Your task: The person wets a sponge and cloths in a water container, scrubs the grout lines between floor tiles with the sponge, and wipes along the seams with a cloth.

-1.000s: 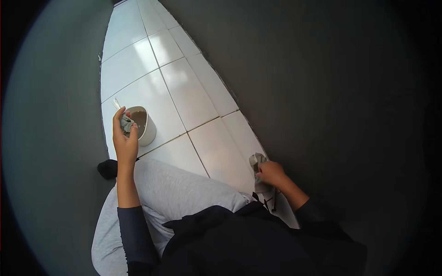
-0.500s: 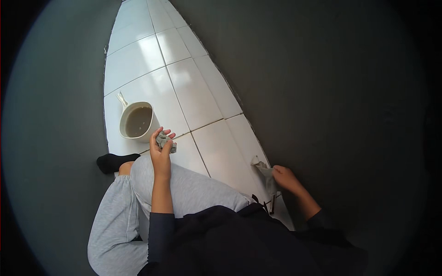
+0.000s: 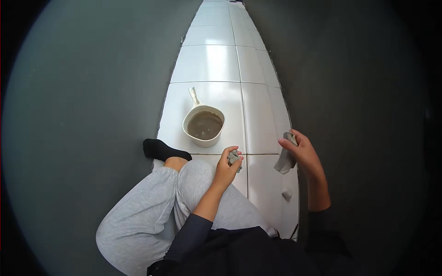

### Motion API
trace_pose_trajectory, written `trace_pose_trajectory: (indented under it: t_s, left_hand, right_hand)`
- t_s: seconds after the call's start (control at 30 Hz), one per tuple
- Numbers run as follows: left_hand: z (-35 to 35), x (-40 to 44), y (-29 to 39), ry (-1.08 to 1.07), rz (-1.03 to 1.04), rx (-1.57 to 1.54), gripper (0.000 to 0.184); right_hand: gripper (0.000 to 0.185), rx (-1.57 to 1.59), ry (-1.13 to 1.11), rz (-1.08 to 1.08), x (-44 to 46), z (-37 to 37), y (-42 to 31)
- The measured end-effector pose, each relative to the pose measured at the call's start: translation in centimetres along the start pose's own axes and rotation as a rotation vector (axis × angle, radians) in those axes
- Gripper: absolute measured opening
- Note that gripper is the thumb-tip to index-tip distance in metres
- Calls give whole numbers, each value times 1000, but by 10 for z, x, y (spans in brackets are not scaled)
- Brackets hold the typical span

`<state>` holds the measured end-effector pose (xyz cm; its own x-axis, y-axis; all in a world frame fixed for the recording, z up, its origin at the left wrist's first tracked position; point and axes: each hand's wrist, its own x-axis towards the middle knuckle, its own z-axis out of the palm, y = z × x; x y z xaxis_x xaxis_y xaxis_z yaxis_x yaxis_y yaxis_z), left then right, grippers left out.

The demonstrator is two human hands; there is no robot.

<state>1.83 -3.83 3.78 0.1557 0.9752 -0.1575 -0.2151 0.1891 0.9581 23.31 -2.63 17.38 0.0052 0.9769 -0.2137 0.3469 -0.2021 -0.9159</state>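
Inside the left hand point(image 3: 223, 172): a crumpled grey wad point(image 3: 234, 159), fingers curled round it, thumb pressed over it.
Inside the right hand point(image 3: 305, 151): a grey cloth point(image 3: 285, 162), pinched between thumb and fingers, lower end hanging free.
White pot point(image 3: 203, 143): beyond and left of the left grip, apart from it, holding murky liquid point(image 3: 205, 126).
Pale lump point(image 3: 287, 194): on the tiles point(image 3: 267, 184), nearer the body than the right grip.
Black sock point(image 3: 161, 149): left of the left grip.

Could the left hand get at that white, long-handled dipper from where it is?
Probably yes: the white, long-handled dipper stands just beyond the left hand, with only glossy white tile between. But that hand holds a crumpled grey lump, and the dipper's handle points away from it.
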Motion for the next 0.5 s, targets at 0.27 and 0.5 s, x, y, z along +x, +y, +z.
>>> trace_pose_trajectory:
  t_s: [0.27, 0.5]
  left_hand:
    - [-4, 8, -13, 11, -43, -7, 40]
    - [-8, 17, -30, -20, -65, 22, 42]
  right_hand:
    - [25, 16, -481, -383, 180, 119, -103]
    - [27, 244, -504, -197, 284, 178, -63]
